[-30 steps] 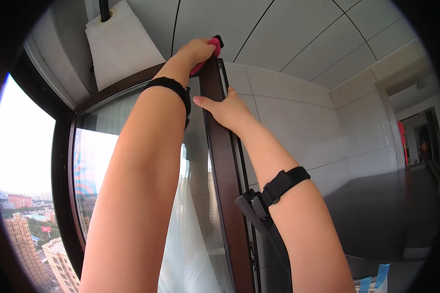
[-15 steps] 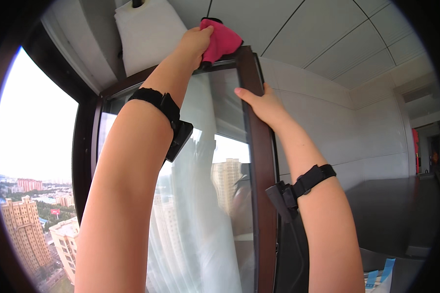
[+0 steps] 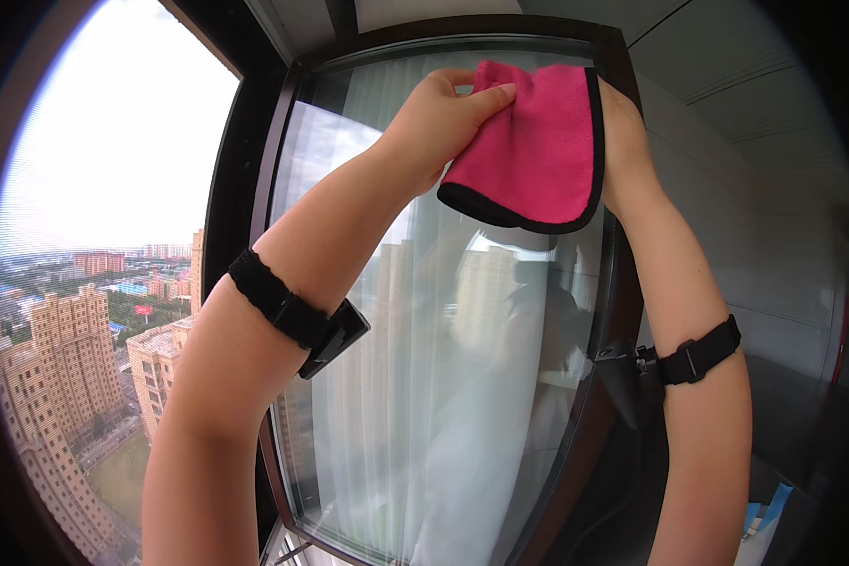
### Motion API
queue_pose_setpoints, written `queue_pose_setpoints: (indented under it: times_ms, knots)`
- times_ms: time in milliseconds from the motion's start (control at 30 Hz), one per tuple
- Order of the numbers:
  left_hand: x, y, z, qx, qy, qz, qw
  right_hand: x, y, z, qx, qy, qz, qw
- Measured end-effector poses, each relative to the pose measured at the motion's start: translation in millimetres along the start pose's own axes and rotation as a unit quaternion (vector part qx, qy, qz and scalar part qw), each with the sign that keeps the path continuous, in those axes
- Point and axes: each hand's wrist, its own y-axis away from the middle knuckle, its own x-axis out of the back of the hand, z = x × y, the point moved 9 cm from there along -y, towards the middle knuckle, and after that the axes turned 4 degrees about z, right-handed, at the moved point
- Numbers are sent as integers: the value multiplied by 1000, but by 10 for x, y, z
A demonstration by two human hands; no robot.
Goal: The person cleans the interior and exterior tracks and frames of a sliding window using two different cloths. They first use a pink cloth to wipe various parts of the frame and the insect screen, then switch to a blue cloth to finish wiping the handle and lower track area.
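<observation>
**Pink cloth (image 3: pixel 538 141) gripped by the left hand (image 3: pixel 448 118) in front of a window sash (image 3: pixel 626 71)**

The cloth, edged in black, is pinched between the thumb and fingers (image 3: pixel 492 98) of the left hand, at upper centre of the frame. It is draped downward from there, and its lower left corner is turned up so that a dark fold is shown. The right hand (image 3: pixel 624 141) is placed at the cloth's right edge; its fingers are covered by the cloth, so whether they are closed on it or spread behind it cannot be told.

The upper right part of the glass pane (image 3: pixel 349 472) is blocked from view by the cloth. Part of the pane's left side is crossed by the left forearm (image 3: pixel 325 222), around which a black strap (image 3: pixel 278 302) with a dark box (image 3: pixel 338 340) is fastened. A similar strap (image 3: pixel 700 358) is worn on the right forearm (image 3: pixel 693 274), and a black device beside it is hard to separate from the dark sash.

At the left of the frame, tall tan buildings (image 3: pixel 80 349) are seen outside. Pale curtain folds (image 3: pixel 481 443) are shown in the glass; whether they are reflected or lie behind it cannot be made out. At lower right, blue strips (image 3: pixel 775 509) are partly cut off by shadow. Both forearms are cropped by the lower edge.
</observation>
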Motion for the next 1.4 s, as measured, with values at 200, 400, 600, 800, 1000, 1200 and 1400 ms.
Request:
queue_pose_setpoints:
  times_ms: [200,400,600,800,1000,1200,1400]
  knots:
    - [313,322,-151,18,-66,-70,995,-473,143,44,-5,153,-211,966]
    - [1382,425,-363,159,-157,125,967,-1032,136,288,-119,273,-242,923]
    - [2828,443,-457,137,-285,341,885,-1491,-158,309,90,516,-141,840]
    - [3496,539,-813,90,-107,451,881,-1394,-441,311,133,607,-39,783]
    - [3128,237,-1052,73,-382,376,841,-1067,-681,322,139,702,42,697]
    - [3056,184,-1154,66,-391,347,850,-1305,-953,622,121,701,-57,701]
    - [3005,192,-1090,25,-562,268,782,-1533,-667,651,70,687,-175,702]
